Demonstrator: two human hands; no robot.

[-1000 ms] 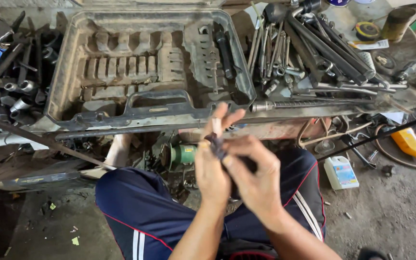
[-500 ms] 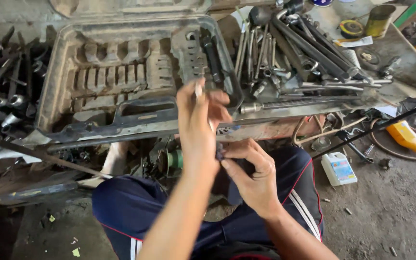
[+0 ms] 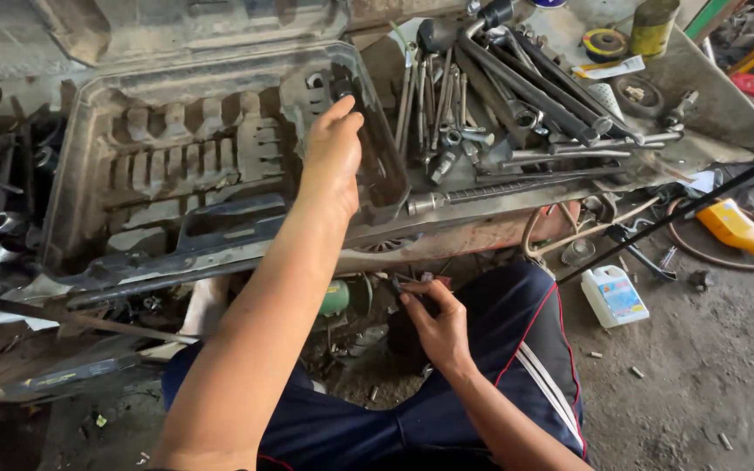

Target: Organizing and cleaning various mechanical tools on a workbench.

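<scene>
tool case left of wrenches

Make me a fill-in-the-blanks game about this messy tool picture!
1. The left hand reaches into the open grey tool ____.
2. The right hand stays low, above the person's ____.
3. The small bottle on the floor is white; the jug further right is ____.
4. The wrenches lie to the ____ of the case.

Missing words: case; lap; yellow; right

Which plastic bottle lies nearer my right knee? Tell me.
The white bottle with the blue label, just beside the knee; the yellow bottle lies farther right.
</scene>
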